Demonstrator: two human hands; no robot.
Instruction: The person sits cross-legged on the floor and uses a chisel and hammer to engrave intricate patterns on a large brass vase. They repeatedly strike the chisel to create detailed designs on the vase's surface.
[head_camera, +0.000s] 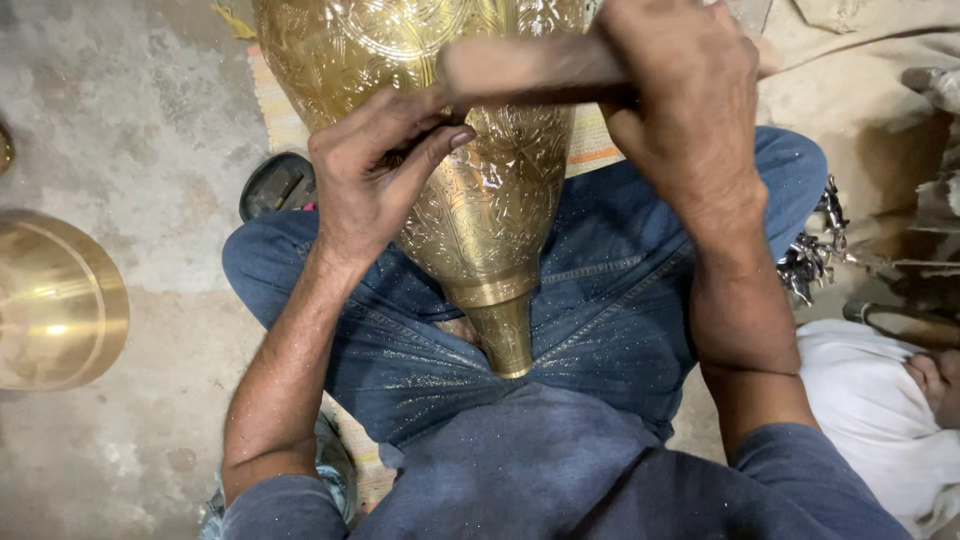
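Note:
A large engraved brass vase lies across my lap on blue jeans, its narrow neck pointing toward my body. My left hand rests on the vase's side with fingers pinched around a small dark tool that is mostly hidden. My right hand grips a wooden hammer handle held across the vase, just above my left hand. Fine brass dust speckles the jeans.
A plain round brass bowl sits on the concrete floor at left. A dark sandal lies by my left knee. A pile of metal tools and a white cloth are at right. A woven mat lies under the vase.

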